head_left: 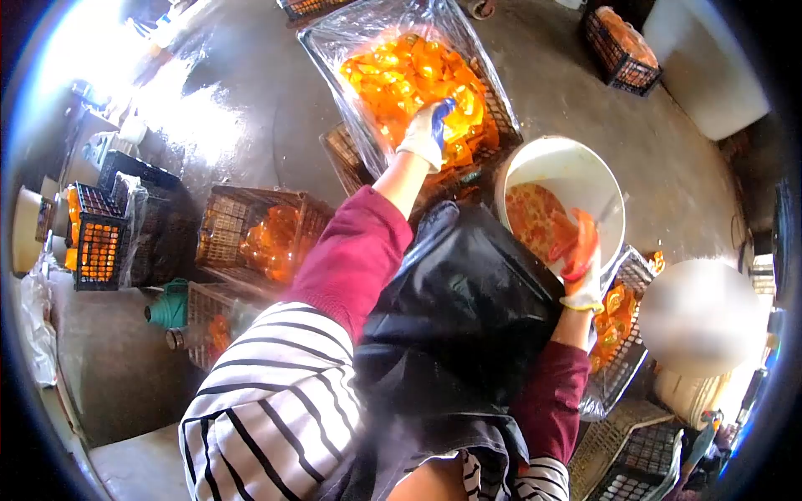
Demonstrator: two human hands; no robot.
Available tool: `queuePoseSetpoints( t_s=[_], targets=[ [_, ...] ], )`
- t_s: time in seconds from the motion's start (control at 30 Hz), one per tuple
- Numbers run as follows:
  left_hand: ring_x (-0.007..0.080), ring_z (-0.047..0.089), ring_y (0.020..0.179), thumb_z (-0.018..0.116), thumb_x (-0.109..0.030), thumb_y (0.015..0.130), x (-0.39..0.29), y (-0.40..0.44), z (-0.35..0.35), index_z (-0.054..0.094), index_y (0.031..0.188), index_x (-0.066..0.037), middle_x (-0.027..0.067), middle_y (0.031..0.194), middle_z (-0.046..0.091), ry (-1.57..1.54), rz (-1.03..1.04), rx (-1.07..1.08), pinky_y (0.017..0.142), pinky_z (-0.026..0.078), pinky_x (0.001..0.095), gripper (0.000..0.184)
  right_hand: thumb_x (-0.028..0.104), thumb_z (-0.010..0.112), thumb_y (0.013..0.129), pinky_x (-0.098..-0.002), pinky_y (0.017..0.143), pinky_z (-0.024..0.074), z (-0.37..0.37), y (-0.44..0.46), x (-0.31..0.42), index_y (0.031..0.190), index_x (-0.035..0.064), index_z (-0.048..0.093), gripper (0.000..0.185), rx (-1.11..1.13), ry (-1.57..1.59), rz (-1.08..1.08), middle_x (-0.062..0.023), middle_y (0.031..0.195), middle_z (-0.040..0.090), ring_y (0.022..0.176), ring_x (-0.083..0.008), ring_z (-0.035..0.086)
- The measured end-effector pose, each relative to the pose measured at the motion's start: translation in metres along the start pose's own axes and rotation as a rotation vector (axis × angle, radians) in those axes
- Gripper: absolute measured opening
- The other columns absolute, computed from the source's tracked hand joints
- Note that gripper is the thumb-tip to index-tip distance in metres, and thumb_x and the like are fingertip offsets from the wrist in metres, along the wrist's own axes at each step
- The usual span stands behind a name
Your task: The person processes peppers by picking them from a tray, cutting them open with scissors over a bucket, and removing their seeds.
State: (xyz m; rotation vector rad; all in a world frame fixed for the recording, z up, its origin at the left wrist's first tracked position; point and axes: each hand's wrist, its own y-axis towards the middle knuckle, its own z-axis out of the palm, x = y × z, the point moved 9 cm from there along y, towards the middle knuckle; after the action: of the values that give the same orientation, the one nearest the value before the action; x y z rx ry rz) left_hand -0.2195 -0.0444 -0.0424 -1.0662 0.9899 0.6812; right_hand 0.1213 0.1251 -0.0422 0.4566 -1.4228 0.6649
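My left hand (430, 132), in a white and blue glove, touches the orange pieces (409, 79) heaped in a crate lined with clear plastic (330, 42). What its fingers hold, if anything, is hidden. My right hand (578, 255), in an orange-stained glove with a yellow cuff, reaches inside a white bucket (610, 192). Beside its fingers lies a wet orange-red mass (535, 219) at the bucket's bottom. The fingers are too blurred and hidden to tell their grip. A black apron (459, 309) covers my lap between my arms.
Brown crates (230, 225) with orange contents stand at the left, near a black crate (98, 250) and a green container (170, 304). Another filled crate (618, 334) sits right of my right arm. A black crate (626, 50) rests on the floor (267, 100) at the upper right.
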Motion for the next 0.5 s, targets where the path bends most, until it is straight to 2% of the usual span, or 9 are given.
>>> queuePoseSetpoints(
  t_s=[0.07, 0.1, 0.2, 0.27, 0.3, 0.33, 0.43, 0.47, 0.5],
  targets=[
    [0.0273, 0.059, 0.097, 0.057, -0.037, 0.085, 0.027, 0.05, -0.001, 0.061, 0.108, -0.005, 0.0148, 0.105, 0.063, 0.036, 0.064, 0.024, 0.083, 0.044, 0.0348, 0.04, 0.033, 0.045, 0.096, -0.0268, 0.049, 0.0437, 0.012, -0.01, -0.006, 0.121, 0.0014, 0.05, 0.041, -0.011, 0.324, 0.099, -0.0183, 0.101, 0.065, 0.066, -0.0195, 0.063],
    [0.0268, 0.058, 0.101, 0.056, -0.038, 0.085, 0.039, 0.074, -0.002, 0.06, 0.11, -0.005, 0.017, 0.11, 0.062, 0.053, 0.097, 0.035, 0.084, 0.044, 0.035, 0.042, 0.034, 0.046, 0.095, -0.0269, 0.051, 0.0439, 0.029, -0.021, 0.003, 0.122, 0.0016, 0.05, 0.042, -0.085, 0.444, 0.194, -0.0182, 0.102, 0.065, 0.074, -0.02, 0.064],
    [0.0255, 0.056, 0.107, 0.057, -0.036, 0.086, 0.064, 0.124, -0.002, 0.053, 0.121, -0.007, 0.0164, 0.121, 0.056, 0.066, 0.403, 0.192, 0.088, 0.043, 0.0339, 0.045, 0.035, 0.048, 0.095, -0.0255, 0.061, 0.0475, 0.025, -0.013, -0.019, 0.125, 0.0023, 0.048, 0.045, 0.042, 0.382, 0.284, -0.018, 0.106, 0.064, 0.09, -0.0221, 0.063],
    [0.025, 0.054, 0.11, 0.056, -0.033, 0.087, 0.059, 0.115, -0.003, 0.049, 0.126, -0.009, 0.0148, 0.126, 0.054, 0.198, 0.546, 0.187, 0.091, 0.042, 0.0323, 0.046, 0.032, 0.05, 0.094, -0.0261, 0.071, 0.0485, 0.03, -0.01, -0.018, 0.123, 0.0026, 0.05, 0.041, 0.032, 0.131, 0.306, -0.0157, 0.106, 0.063, 0.092, -0.0227, 0.062],
    [0.025, 0.053, 0.111, 0.056, -0.034, 0.089, 0.042, 0.065, 0.012, 0.049, 0.127, -0.01, 0.013, 0.125, 0.055, -0.155, 0.171, 0.209, 0.092, 0.041, 0.0309, 0.045, 0.03, 0.052, 0.094, -0.0264, 0.076, 0.0491, 0.032, -0.008, -0.017, 0.122, 0.0027, 0.051, 0.039, 0.029, 0.003, 0.316, -0.0145, 0.107, 0.063, 0.093, -0.023, 0.062],
    [0.0249, 0.051, 0.112, 0.055, -0.034, 0.09, 0.022, -0.001, 0.027, 0.049, 0.128, -0.012, 0.0113, 0.125, 0.055, -0.549, -0.182, 0.092, 0.093, 0.04, 0.0295, 0.045, 0.022, 0.057, 0.092, -0.0269, 0.084, 0.048, 0.034, -0.002, -0.026, 0.116, 0.0029, 0.055, 0.03, 0.07, 0.183, 0.182, -0.0101, 0.105, 0.061, 0.094, -0.0197, 0.061],
    [0.0221, 0.049, 0.113, 0.05, -0.037, 0.093, 0.035, 0.035, 0.04, 0.052, 0.124, -0.01, 0.0076, 0.119, 0.059, -0.636, -0.037, 0.198, 0.098, 0.037, 0.0276, 0.041, 0.011, 0.063, 0.088, -0.0258, 0.077, 0.0499, 0.036, 0.009, -0.043, 0.113, 0.0061, 0.057, 0.026, 0.066, 0.09, 0.138, -0.0057, 0.095, 0.064, 0.085, -0.0141, 0.062],
    [0.0226, 0.048, 0.115, 0.046, -0.037, 0.095, 0.032, 0.032, 0.036, 0.051, 0.126, -0.011, 0.0053, 0.125, 0.056, -0.531, -0.002, 0.103, 0.101, 0.035, 0.0294, 0.04, 0.007, 0.062, 0.088, -0.0236, 0.079, 0.0495, 0.036, 0.008, -0.042, 0.113, 0.0049, 0.057, 0.026, 0.065, 0.084, 0.189, -0.0054, 0.097, 0.064, 0.088, -0.0128, 0.061],
    [0.023, 0.048, 0.116, 0.046, -0.037, 0.095, 0.029, 0.028, 0.04, 0.051, 0.126, -0.011, 0.0056, 0.125, 0.056, -0.564, -0.018, 0.117, 0.101, 0.035, 0.0305, 0.041, 0.006, 0.061, 0.088, -0.0232, 0.079, 0.0494, 0.036, 0.006, -0.039, 0.113, 0.0049, 0.057, 0.026, 0.055, 0.107, 0.207, -0.0057, 0.097, 0.064, 0.088, -0.0129, 0.062]
  ],
)
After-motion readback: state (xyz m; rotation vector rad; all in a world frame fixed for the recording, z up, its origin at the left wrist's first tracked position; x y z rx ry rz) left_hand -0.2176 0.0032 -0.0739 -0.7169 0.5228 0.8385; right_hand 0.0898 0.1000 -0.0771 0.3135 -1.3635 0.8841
